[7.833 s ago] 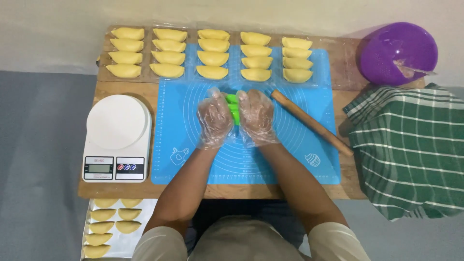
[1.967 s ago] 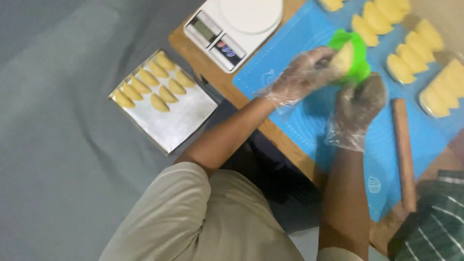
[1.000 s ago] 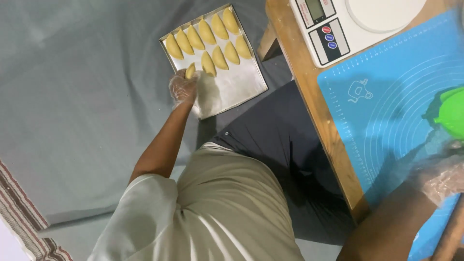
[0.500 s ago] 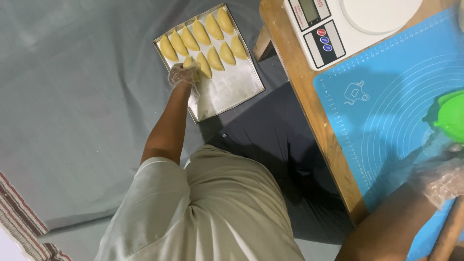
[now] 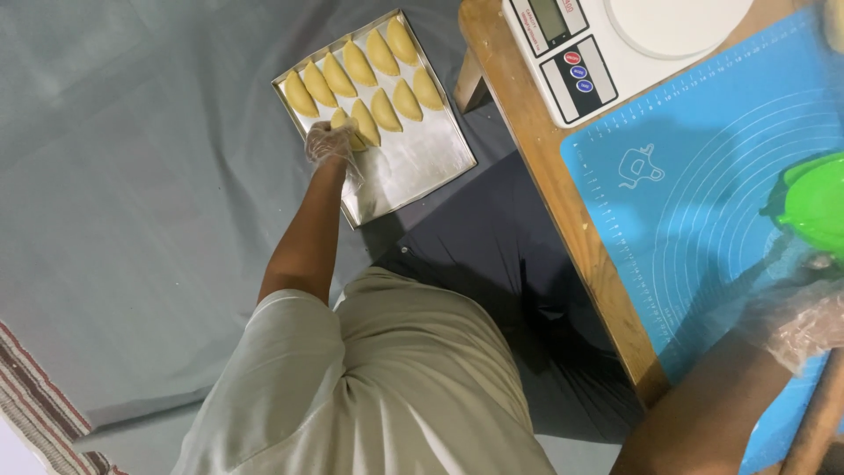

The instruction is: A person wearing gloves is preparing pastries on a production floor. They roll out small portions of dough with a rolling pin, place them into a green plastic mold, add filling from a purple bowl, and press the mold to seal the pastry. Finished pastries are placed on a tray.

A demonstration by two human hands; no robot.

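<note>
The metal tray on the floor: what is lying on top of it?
On the metal tray lie yellow half-moon pastries in two rows. The gloved left hand rests on one pastry and covers part of it.

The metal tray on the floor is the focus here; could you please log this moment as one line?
left hand: on pastry in metal tray | right hand: on blue mat, beside green mould | scale: idle

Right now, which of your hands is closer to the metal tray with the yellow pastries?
Left. The left hand rests over the metal tray, on a yellow pastry. The right hand is far off, on the blue mat.
</note>
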